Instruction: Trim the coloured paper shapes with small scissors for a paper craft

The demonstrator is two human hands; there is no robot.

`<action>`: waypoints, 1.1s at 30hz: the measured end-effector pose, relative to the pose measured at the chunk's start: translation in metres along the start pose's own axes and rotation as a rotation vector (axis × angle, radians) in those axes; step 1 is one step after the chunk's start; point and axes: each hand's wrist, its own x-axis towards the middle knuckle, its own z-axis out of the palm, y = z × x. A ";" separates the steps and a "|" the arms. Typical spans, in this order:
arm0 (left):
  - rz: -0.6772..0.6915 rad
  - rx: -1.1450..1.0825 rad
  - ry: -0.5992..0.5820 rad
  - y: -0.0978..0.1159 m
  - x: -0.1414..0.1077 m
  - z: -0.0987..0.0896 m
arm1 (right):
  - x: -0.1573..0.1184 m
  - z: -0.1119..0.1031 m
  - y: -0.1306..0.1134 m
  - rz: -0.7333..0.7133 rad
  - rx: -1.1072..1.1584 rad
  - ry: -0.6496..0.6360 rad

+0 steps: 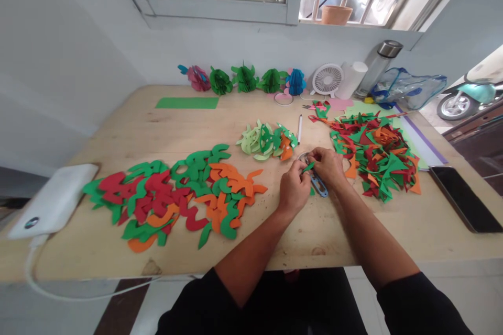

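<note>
Where the left hand (295, 184) pinches it, the paper (308, 167) looks green and pointed. The right hand (327, 164) curls alongside, its hold unclear.

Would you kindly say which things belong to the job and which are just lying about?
Probably the job: small green paper-like piece; blue slotted tool; curved multicoloured cutouts; pointed multicoloured scraps.
Probably lying about: flat black phone; white rectangular cabled device; round white fan.
</note>
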 end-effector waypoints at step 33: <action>-0.148 -0.422 0.059 0.018 0.006 -0.009 | -0.026 -0.020 -0.016 0.055 0.983 -0.159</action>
